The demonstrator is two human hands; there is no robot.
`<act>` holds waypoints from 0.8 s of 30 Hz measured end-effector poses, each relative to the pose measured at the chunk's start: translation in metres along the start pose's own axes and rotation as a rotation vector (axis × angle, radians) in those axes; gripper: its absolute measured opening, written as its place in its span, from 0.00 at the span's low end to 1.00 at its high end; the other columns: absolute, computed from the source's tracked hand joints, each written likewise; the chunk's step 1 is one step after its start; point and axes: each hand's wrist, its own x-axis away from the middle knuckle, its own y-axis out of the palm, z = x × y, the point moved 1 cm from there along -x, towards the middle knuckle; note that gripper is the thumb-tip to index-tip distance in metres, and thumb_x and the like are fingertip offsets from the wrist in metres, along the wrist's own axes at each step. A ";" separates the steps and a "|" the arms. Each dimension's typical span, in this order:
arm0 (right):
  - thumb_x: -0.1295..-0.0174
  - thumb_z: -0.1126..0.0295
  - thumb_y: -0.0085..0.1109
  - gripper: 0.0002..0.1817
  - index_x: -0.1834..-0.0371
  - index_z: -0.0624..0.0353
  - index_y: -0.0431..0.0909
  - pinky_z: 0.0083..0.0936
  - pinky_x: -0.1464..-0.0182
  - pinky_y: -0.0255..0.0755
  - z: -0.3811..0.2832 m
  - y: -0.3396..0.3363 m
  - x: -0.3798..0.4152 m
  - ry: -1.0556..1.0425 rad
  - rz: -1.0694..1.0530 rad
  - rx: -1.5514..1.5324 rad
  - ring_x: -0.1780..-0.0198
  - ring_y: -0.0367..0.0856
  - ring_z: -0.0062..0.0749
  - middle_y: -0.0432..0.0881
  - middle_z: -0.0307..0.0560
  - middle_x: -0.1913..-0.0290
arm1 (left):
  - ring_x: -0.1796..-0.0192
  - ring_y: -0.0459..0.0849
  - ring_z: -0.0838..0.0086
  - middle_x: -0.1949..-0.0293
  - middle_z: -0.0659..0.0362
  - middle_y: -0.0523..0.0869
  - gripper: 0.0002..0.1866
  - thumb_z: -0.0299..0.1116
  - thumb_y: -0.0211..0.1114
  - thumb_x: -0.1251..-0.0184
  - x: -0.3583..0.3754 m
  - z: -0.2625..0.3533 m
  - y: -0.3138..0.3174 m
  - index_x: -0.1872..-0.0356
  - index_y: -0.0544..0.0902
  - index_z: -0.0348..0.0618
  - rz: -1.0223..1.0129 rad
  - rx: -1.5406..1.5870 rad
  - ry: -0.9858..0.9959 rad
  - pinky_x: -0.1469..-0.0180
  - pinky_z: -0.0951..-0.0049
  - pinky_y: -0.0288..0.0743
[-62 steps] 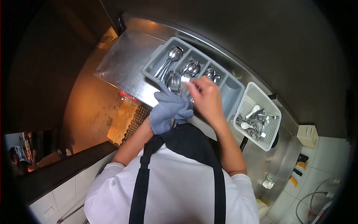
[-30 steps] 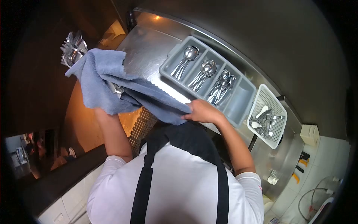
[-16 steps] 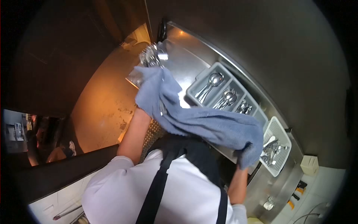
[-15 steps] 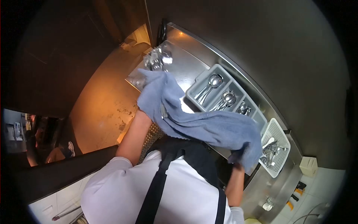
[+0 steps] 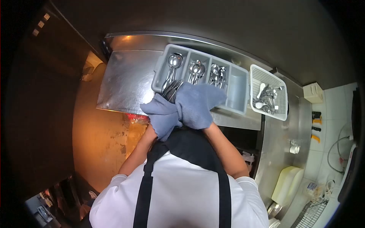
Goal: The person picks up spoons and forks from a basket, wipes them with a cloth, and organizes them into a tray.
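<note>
A blue-grey cloth point(image 5: 195, 104) covers both my hands and is wrapped around a bundle of metal cutlery point(image 5: 172, 91). The ends of the bundle stick out at the top left of the cloth; their kind is blurred. My left hand point(image 5: 153, 130) grips the cloth from the left, and my right hand point(image 5: 209, 127) closes on it from the right. Fingers on both sides are hidden under the fabric. Just beyond the bundle is a grey cutlery tray point(image 5: 237, 89), with spoons point(image 5: 175, 61) in its left compartment and more cutlery in the two middle ones.
Right of the tray stands a white perforated basket point(image 5: 282, 108) holding mixed cutlery and white spoons. A steel counter point(image 5: 127, 81) runs beneath the tray, along a dark wall. Farther right are a white box point(image 5: 313, 93), hanging tools with orange handles point(image 5: 315, 138) and a yellowish container point(image 5: 288, 186).
The cloth was stretched between my spread hands; now they are together with it around the cutlery. The cutlery pile on the counter's left is gone from there. The view has turned.
</note>
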 end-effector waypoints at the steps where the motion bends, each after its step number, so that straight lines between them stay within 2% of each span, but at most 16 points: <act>1: 0.56 0.69 0.59 0.05 0.85 0.55 0.74 0.40 0.59 0.71 0.000 0.005 0.005 0.012 0.045 0.123 0.64 0.77 0.50 0.76 0.53 0.74 | 0.70 0.80 0.60 0.73 0.53 0.83 0.15 0.42 0.69 0.50 0.000 0.004 0.000 0.70 0.85 0.40 -0.009 0.001 0.003 0.59 0.60 0.72; 2: 0.56 0.71 0.60 0.02 0.81 0.55 0.80 0.41 0.57 0.73 0.003 0.005 0.012 0.053 -0.012 0.118 0.61 0.79 0.51 0.79 0.54 0.71 | 0.70 0.80 0.60 0.73 0.54 0.83 0.15 0.42 0.69 0.51 0.000 0.007 0.000 0.71 0.84 0.40 -0.017 0.001 0.003 0.60 0.60 0.71; 6: 0.57 0.73 0.61 0.06 0.74 0.56 0.83 0.40 0.57 0.72 0.005 -0.018 0.011 0.066 -0.263 -0.155 0.59 0.79 0.52 0.81 0.54 0.67 | 0.73 0.79 0.61 0.77 0.55 0.81 0.15 0.44 0.70 0.52 0.002 0.011 -0.002 0.76 0.84 0.42 -0.067 0.018 -0.015 0.62 0.58 0.69; 10: 0.58 0.76 0.64 0.13 0.66 0.54 0.85 0.38 0.53 0.73 -0.007 -0.046 0.013 0.225 -0.306 -0.510 0.55 0.80 0.50 0.84 0.52 0.60 | 0.76 0.78 0.62 0.80 0.57 0.79 0.16 0.46 0.71 0.54 0.011 0.000 0.000 0.81 0.84 0.43 -0.059 0.036 -0.047 0.65 0.57 0.68; 11: 0.57 0.77 0.64 0.14 0.64 0.55 0.85 0.37 0.52 0.74 -0.004 -0.053 0.025 0.267 -0.293 -0.505 0.54 0.81 0.48 0.84 0.51 0.58 | 0.78 0.77 0.63 0.82 0.58 0.76 0.16 0.46 0.71 0.56 0.019 -0.013 0.012 0.83 0.83 0.43 0.124 0.085 0.037 0.70 0.56 0.68; 13: 0.55 0.79 0.64 0.16 0.60 0.56 0.86 0.36 0.48 0.74 0.022 -0.070 0.073 0.326 -0.256 -0.396 0.51 0.82 0.45 0.85 0.51 0.54 | 0.81 0.74 0.64 0.84 0.57 0.74 0.14 0.44 0.68 0.61 0.029 -0.018 -0.005 0.85 0.81 0.43 0.153 -0.030 0.017 0.74 0.55 0.65; 14: 0.50 0.78 0.64 0.14 0.58 0.58 0.85 0.32 0.45 0.74 0.049 -0.074 0.115 0.410 -0.290 -0.375 0.50 0.82 0.41 0.85 0.50 0.51 | 0.83 0.73 0.64 0.85 0.56 0.73 0.13 0.44 0.67 0.63 0.035 -0.019 -0.018 0.86 0.81 0.44 0.168 -0.085 -0.001 0.76 0.55 0.64; 15: 0.45 0.78 0.64 0.13 0.55 0.60 0.84 0.28 0.41 0.73 0.076 -0.079 0.155 0.490 -0.320 -0.354 0.48 0.82 0.37 0.85 0.48 0.49 | 0.84 0.72 0.65 0.87 0.55 0.72 0.14 0.44 0.65 0.66 0.035 -0.014 -0.024 0.88 0.79 0.44 0.245 -0.328 -0.113 0.77 0.55 0.63; 16: 0.44 0.76 0.64 0.14 0.53 0.61 0.83 0.30 0.40 0.73 0.095 -0.093 0.188 0.383 -0.226 -0.241 0.47 0.82 0.39 0.85 0.49 0.49 | 0.84 0.72 0.65 0.88 0.54 0.70 0.14 0.45 0.64 0.70 0.035 -0.010 -0.029 0.90 0.78 0.44 0.297 -0.562 -0.243 0.78 0.54 0.63; 18: 0.42 0.75 0.63 0.14 0.52 0.62 0.82 0.32 0.41 0.73 0.096 -0.100 0.189 0.309 -0.080 -0.120 0.47 0.82 0.40 0.85 0.49 0.50 | 0.84 0.71 0.64 0.88 0.54 0.70 0.17 0.47 0.64 0.69 0.035 -0.012 -0.043 0.91 0.77 0.42 0.165 -0.346 -0.261 0.75 0.53 0.65; 19: 0.41 0.74 0.62 0.12 0.53 0.63 0.82 0.32 0.42 0.74 0.091 -0.097 0.184 0.344 -0.031 -0.106 0.48 0.82 0.39 0.85 0.50 0.52 | 0.84 0.71 0.63 0.88 0.53 0.70 0.18 0.48 0.64 0.68 0.034 -0.013 -0.046 0.92 0.76 0.41 0.098 -0.239 -0.259 0.74 0.53 0.66; 21: 0.40 0.74 0.60 0.10 0.56 0.63 0.82 0.32 0.46 0.75 0.073 -0.093 0.163 0.423 0.076 -0.063 0.50 0.83 0.39 0.86 0.50 0.54 | 0.85 0.69 0.62 0.88 0.54 0.70 0.19 0.49 0.65 0.68 0.031 -0.001 -0.043 0.90 0.77 0.40 0.324 -0.597 -0.175 0.70 0.50 0.66; 22: 0.39 0.74 0.58 0.09 0.58 0.64 0.83 0.32 0.48 0.76 0.060 -0.094 0.147 0.469 0.130 -0.036 0.51 0.83 0.39 0.86 0.50 0.56 | 0.85 0.69 0.61 0.88 0.54 0.70 0.20 0.49 0.65 0.68 0.027 0.002 -0.035 0.89 0.77 0.39 0.366 -0.608 -0.124 0.69 0.48 0.66; 23: 0.39 0.73 0.58 0.09 0.58 0.64 0.82 0.32 0.49 0.76 0.049 -0.097 0.125 0.453 0.150 -0.159 0.52 0.83 0.38 0.86 0.50 0.56 | 0.85 0.68 0.60 0.87 0.54 0.71 0.21 0.49 0.66 0.67 0.022 0.005 -0.028 0.88 0.78 0.39 0.409 -0.621 -0.072 0.67 0.47 0.66; 24: 0.39 0.72 0.59 0.09 0.58 0.64 0.82 0.32 0.50 0.77 0.038 -0.099 0.103 0.436 0.169 -0.282 0.53 0.83 0.38 0.86 0.50 0.56 | 0.84 0.69 0.59 0.86 0.54 0.71 0.21 0.50 0.66 0.66 0.016 0.004 -0.015 0.86 0.79 0.38 0.373 -0.472 -0.020 0.66 0.46 0.65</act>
